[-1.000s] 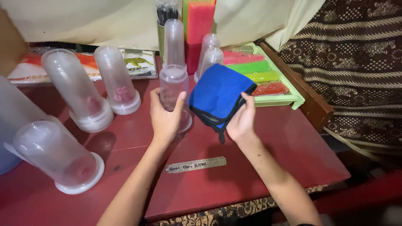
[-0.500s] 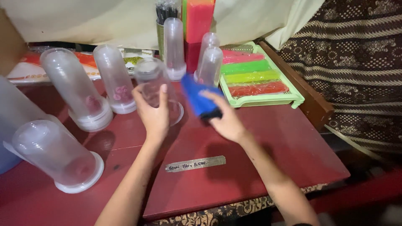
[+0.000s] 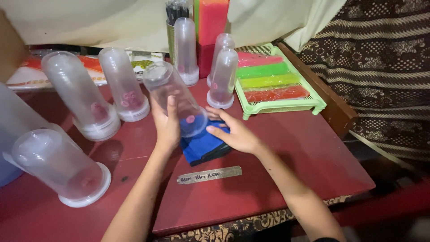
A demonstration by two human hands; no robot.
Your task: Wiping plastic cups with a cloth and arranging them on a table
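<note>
Spanning most of the view, the red table [image 3: 286, 161] carries everything else, and its front middle is where both hands work. Along the back and left stand or lean several clear plastic domes on white bases; the biggest, at the near left [image 3: 58, 168], lies tilted with its base toward the table edge. A green tray [image 3: 319, 102] at the right rear holds pink, green, yellow and red strips side by side, well apart from the hands.

The held dome [image 3: 172, 96] is tipped over: its long axis runs from the closed, rounded end at upper left down to the open base at lower right, so the base faces the cloth and the right hand. That tilt looks chosen to bring the mouth within reach of the cloth.

The left hand [image 3: 166, 127] wraps the dome's lower body, thumb up along its side, steadying it off the table. The right hand [image 3: 237, 134] lies flat with fingers spread narrow, pressing the blue cloth [image 3: 204, 145], which is bunched on the table directly under the dome's base. A strip of tape [image 3: 209, 175] sits just in front.
</note>
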